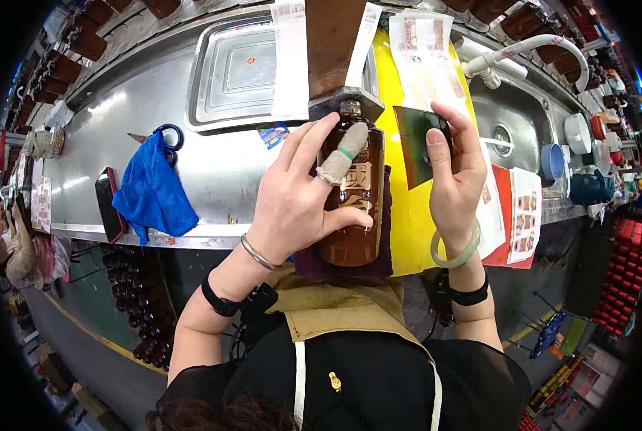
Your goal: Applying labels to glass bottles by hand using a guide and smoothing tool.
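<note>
Here, on a long stainless-steel desk point(220, 172), a black phone with a red edge point(108, 203) lies near the front edge at the left, just beside a crumpled blue cloth point(152, 192) that hangs over that edge and partly covers blue-handled scissors point(169, 136). Behind them, toward the back edge, a shallow rectangular metal tray point(235, 72) sits empty. At the middle of the front edge, the left hand point(296, 197) wraps its spread fingers around a glossy brown ceramic bottle point(353, 194) lying on a dark purple pad point(378, 262), one finger bound in a white bandage point(342, 154). Just right of the bottle, over a bright yellow sheet point(407, 223), the right hand point(454, 176) pinches a small dark green square card point(416, 140) between thumb and fingers; a pale green jade bangle point(456, 248) circles that wrist. Farther right, a steel sink basin point(508, 122) lies under a white curved tap point(543, 47).
</note>
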`<state>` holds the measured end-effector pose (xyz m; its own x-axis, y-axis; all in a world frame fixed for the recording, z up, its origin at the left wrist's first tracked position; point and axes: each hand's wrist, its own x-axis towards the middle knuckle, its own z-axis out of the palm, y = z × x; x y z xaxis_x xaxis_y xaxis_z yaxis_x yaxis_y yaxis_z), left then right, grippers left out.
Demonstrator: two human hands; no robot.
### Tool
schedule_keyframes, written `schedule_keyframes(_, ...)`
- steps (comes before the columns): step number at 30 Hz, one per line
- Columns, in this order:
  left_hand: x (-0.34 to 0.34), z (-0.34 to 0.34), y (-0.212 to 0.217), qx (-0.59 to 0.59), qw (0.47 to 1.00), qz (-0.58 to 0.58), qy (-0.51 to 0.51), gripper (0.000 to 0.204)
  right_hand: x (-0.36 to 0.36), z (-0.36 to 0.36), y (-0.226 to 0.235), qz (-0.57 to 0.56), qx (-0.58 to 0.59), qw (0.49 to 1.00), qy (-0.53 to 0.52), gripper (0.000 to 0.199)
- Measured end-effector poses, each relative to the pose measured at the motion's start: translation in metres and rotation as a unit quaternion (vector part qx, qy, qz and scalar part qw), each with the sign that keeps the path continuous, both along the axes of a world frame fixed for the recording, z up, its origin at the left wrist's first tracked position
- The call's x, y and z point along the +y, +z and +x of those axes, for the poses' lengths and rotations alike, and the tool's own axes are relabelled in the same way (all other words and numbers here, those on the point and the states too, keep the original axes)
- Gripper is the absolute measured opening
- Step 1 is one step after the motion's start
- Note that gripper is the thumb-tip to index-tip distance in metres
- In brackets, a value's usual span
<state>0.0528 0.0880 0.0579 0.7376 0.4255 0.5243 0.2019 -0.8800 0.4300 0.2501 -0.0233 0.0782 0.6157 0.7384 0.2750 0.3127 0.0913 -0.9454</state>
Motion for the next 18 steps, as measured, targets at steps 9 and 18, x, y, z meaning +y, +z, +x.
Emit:
schedule_keyframes(9,-0.006,0.004,0.016,0.049,0.999,0.007,0.004,0.085,0.002,0.001,-0.003,0.001,0.024,1.000,0.006,0.028)
schedule_keyframes(18,-0.015,0.003,0.000,-0.009,0.999,-0.015,0.035,0.089,0.010,-0.007,0.009,-0.018,-0.226,0.970,0.085,0.031)
